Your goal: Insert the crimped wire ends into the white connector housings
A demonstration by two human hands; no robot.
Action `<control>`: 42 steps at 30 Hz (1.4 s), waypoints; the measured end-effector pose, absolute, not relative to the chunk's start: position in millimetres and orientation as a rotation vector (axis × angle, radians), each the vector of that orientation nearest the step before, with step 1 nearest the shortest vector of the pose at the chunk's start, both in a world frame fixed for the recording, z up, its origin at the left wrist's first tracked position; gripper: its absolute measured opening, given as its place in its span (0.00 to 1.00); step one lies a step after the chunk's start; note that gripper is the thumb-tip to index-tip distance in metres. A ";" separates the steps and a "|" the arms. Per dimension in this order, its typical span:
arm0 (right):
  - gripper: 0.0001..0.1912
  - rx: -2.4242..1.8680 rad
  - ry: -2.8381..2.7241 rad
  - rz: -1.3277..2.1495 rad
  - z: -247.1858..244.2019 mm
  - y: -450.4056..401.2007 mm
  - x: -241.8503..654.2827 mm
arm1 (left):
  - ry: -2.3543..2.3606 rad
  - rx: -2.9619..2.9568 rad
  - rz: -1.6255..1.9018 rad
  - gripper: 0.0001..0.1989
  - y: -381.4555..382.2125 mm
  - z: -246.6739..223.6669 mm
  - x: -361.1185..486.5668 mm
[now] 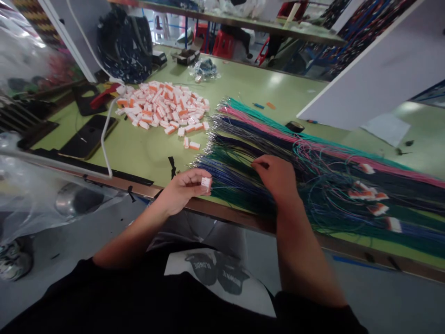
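Note:
My left hand [184,189] pinches a small white connector housing [206,184] near the table's front edge. One thin pale wire runs from the housing to the right. My right hand [278,178] hovers over the bundles of wires, thumb and finger pressed together; whatever they pinch is too small to make out. Beneath it lie blue wires [225,178] and dark green wires [225,157], their metal-tipped ends pointing left. Farther back are pink wires [255,123] and teal wires [257,113]. A pile of white-and-orange connector housings [167,106] covers the table beyond my left hand.
On the left lie a phone [88,137] and a white cable [106,139]. Several housings with wires attached [368,195] rest on the bundles at right. A roll of black tape [295,126] sits behind the wires. A white panel [368,69] slants at back right.

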State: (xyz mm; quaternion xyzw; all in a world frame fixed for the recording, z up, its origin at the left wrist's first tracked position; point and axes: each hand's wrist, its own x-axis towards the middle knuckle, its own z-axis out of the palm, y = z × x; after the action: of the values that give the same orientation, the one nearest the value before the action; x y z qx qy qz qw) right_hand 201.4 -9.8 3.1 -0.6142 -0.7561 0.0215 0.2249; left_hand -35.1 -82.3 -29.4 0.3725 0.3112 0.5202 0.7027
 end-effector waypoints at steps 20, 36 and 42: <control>0.07 -1.111 -2.245 0.609 23.2 -65.5 132.7 | 0.604 0.799 1.091 0.11 -79.4 -30.9 -37.0; 0.06 -1.302 -2.172 0.635 12.5 -71.8 130.1 | 0.609 0.847 1.117 0.10 -81.4 -31.5 -37.7; 0.08 -1.431 -2.185 0.596 11.0 -72.7 128.6 | 0.640 0.865 1.126 0.11 -82.3 -29.5 -37.0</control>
State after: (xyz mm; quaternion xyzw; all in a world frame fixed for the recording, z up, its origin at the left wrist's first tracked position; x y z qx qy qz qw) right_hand 128.6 -72.7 11.0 -0.5199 -0.7939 0.2167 0.2291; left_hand -37.0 -82.3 -29.5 0.3899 0.2887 0.5077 0.7119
